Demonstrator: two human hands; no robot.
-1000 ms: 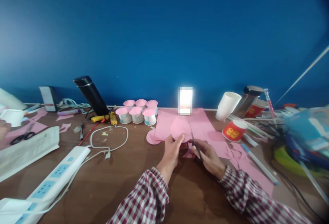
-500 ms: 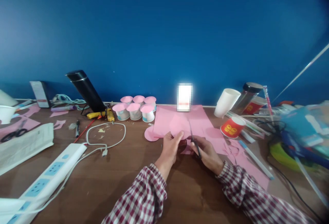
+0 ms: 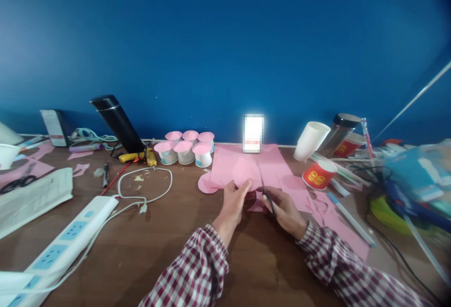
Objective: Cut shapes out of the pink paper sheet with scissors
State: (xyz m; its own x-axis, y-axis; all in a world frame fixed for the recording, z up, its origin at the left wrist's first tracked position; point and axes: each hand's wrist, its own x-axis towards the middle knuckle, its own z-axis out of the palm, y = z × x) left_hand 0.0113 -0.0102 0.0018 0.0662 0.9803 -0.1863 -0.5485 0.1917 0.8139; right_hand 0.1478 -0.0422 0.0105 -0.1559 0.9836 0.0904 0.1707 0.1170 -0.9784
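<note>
My left hand (image 3: 234,202) pinches the near edge of a rounded pink paper piece (image 3: 245,172) held up over the brown table (image 3: 141,250). My right hand (image 3: 283,210) grips black scissors (image 3: 265,189), whose blades point up into the pink piece just right of my left thumb. Both arms wear a red and white checked shirt. A larger pink sheet (image 3: 271,164) lies flat behind the hands, with a pink circle (image 3: 205,184) at its left and pink offcuts (image 3: 327,213) to the right.
Several pink-topped white cups (image 3: 186,149) stand at the back. A black flask (image 3: 118,124), yellow glue gun (image 3: 139,157), white cable (image 3: 148,189) and power strip (image 3: 66,243) lie left. A red cup (image 3: 319,174), white cup (image 3: 310,140), pens and blue clutter crowd the right.
The view shifted slightly, so everything sits a little lower-left than a second ago. Both hands keep their grip; the scissors stay at the pink piece with hardly any visible motion.
</note>
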